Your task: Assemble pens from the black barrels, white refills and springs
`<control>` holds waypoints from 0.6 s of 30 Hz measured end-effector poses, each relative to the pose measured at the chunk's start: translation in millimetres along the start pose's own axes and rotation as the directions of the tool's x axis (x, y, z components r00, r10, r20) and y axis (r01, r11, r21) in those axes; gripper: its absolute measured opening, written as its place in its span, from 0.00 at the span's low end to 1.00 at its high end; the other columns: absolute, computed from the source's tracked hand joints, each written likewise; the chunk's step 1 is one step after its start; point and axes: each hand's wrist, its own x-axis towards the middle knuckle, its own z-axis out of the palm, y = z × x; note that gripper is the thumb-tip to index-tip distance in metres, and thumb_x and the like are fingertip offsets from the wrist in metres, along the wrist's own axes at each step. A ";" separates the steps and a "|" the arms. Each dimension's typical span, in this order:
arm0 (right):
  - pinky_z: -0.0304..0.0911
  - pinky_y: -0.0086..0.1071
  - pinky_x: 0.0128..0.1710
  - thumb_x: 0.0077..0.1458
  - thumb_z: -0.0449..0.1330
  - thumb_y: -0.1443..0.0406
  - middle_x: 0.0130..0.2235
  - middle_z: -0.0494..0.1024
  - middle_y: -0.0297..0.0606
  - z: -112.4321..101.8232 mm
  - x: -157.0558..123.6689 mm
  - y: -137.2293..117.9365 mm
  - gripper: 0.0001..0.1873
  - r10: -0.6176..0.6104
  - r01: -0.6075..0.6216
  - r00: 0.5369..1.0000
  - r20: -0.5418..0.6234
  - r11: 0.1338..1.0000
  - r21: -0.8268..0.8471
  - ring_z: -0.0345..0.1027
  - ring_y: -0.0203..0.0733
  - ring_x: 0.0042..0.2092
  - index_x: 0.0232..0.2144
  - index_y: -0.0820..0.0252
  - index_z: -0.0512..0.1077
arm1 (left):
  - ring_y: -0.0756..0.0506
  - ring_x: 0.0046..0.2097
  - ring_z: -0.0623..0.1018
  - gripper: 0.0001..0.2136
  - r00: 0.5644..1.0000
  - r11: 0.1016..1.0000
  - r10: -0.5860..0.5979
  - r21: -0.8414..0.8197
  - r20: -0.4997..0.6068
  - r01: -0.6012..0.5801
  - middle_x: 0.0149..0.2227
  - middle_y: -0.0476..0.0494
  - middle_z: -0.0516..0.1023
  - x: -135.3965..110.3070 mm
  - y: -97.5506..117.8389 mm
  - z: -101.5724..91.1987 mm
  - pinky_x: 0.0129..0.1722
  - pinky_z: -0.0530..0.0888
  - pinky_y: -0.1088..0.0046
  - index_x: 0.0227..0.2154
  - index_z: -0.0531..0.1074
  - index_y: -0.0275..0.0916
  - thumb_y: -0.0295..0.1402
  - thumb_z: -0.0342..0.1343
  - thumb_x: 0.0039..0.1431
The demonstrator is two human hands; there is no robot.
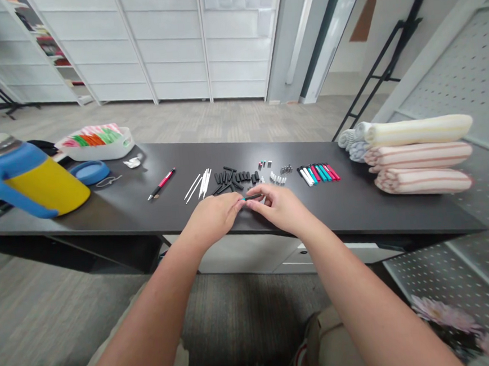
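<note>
Both my hands meet over the front middle of a dark table (pixel 356 208). My left hand (pixel 213 215) and my right hand (pixel 278 206) pinch the two ends of a thin black pen part with a teal tip (pixel 252 196). Just behind them lie several black pen grips and caps (pixel 236 179), white thin rods (pixel 200 185), small silver springs and tips (pixel 278 176), and a row of coloured pen barrels (pixel 320 173). An assembled red pen (pixel 162 184) lies further left.
A yellow and blue jug (pixel 36 179) stands at the table's left end beside a blue lid (pixel 90 172) and a white tray of coloured items (pixel 97 142). Rolled striped towels (pixel 415 155) are stacked at the right end. White cabinets line the back wall.
</note>
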 end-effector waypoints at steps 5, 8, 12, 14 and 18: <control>0.59 0.31 0.32 0.65 0.61 0.56 0.31 0.81 0.33 -3.3 1.0 1.3 0.13 -0.051 0.051 0.998 0.029 0.999 0.003 0.69 0.36 0.30 0.37 0.55 0.81 | 0.42 0.40 0.81 0.16 1.000 1.000 0.011 0.003 0.009 -0.011 0.40 0.44 0.82 0.6 0.1 0.7 0.39 0.70 0.67 0.44 0.75 0.42 0.41 0.43 0.76; 0.59 0.31 0.30 0.61 0.65 0.56 0.32 0.81 0.32 -5.5 0.6 3.6 0.11 -0.037 0.034 0.999 0.037 0.997 0.073 0.67 0.36 0.29 0.40 0.55 0.82 | 0.42 0.42 0.81 0.16 0.999 0.999 0.032 0.022 0.012 -0.033 0.42 0.44 0.82 0.3 0.6 0.4 0.41 0.71 0.67 0.46 0.75 0.42 0.40 0.42 0.77; 0.62 0.31 0.31 0.62 0.64 0.54 0.34 0.82 0.35 -6.3 0.7 3.6 0.14 0.011 -0.020 0.998 0.063 0.987 0.158 0.68 0.37 0.30 0.42 0.56 0.82 | 0.42 0.41 0.81 0.17 1.000 0.998 0.029 0.053 0.011 -0.029 0.42 0.44 0.82 0.2 1.6 -0.4 0.41 0.71 0.65 0.45 0.75 0.41 0.41 0.42 0.77; 0.63 0.31 0.31 0.64 0.61 0.53 0.34 0.83 0.35 -5.8 1.4 3.6 0.15 0.038 -0.050 0.996 0.075 0.983 0.175 0.69 0.37 0.30 0.40 0.57 0.82 | 0.42 0.41 0.81 0.16 0.999 0.998 0.034 0.057 0.020 -0.035 0.41 0.44 0.82 0.5 2.4 -0.9 0.41 0.71 0.65 0.44 0.75 0.41 0.41 0.42 0.77; 0.63 0.31 0.32 0.60 0.65 0.56 0.36 0.83 0.35 -3.7 2.9 5.7 0.12 0.019 -0.024 0.999 0.034 0.989 0.148 0.67 0.35 0.29 0.41 0.56 0.80 | 0.42 0.42 0.81 0.17 0.999 0.998 0.028 0.055 0.031 -0.030 0.42 0.43 0.82 0.8 3.3 -2.2 0.41 0.71 0.66 0.46 0.75 0.41 0.40 0.42 0.77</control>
